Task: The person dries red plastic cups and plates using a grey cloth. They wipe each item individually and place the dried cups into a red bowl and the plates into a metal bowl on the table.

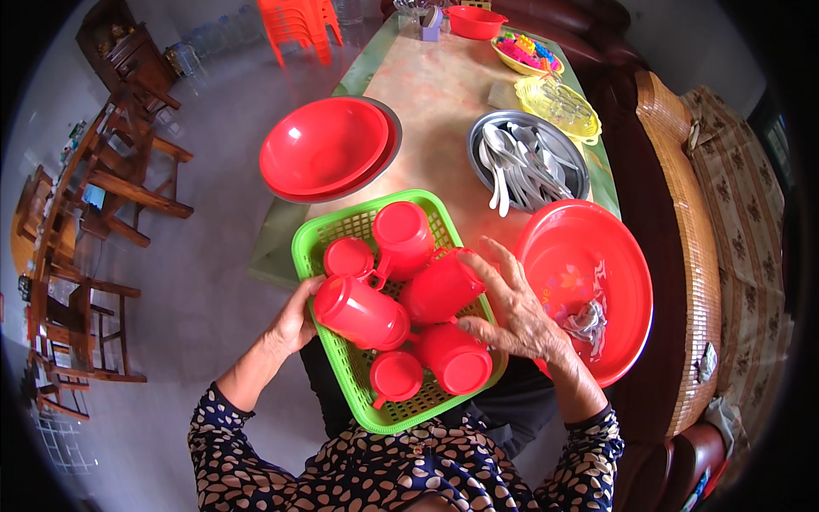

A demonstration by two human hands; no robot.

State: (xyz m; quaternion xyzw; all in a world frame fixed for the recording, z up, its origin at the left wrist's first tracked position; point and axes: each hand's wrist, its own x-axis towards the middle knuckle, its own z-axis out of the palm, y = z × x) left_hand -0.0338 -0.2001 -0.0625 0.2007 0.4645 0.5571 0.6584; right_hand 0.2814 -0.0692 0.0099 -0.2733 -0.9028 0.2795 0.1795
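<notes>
A green plastic basket (300,249) sits in front of me at the table's near end, tilted slightly. Several red mugs with handles (363,311) fill it, some upside down and others leaning on their sides. My left hand (293,322) grips the basket's left rim beside a tilted mug, its fingers partly hidden. At the right side, my right hand (520,311) is spread over the mugs. Its thumb and fingers lie apart around the end of a leaning mug (439,288), touching or nearly touching it.
Right of the basket is a red basin (633,282) holding a few spoons (587,324). Behind it stands a metal bowl (478,162) full of spoons (525,162). Stacked red basins (324,145) stand at left; yellow baskets (559,107) lie farther back. A sofa (682,256) lines the right side.
</notes>
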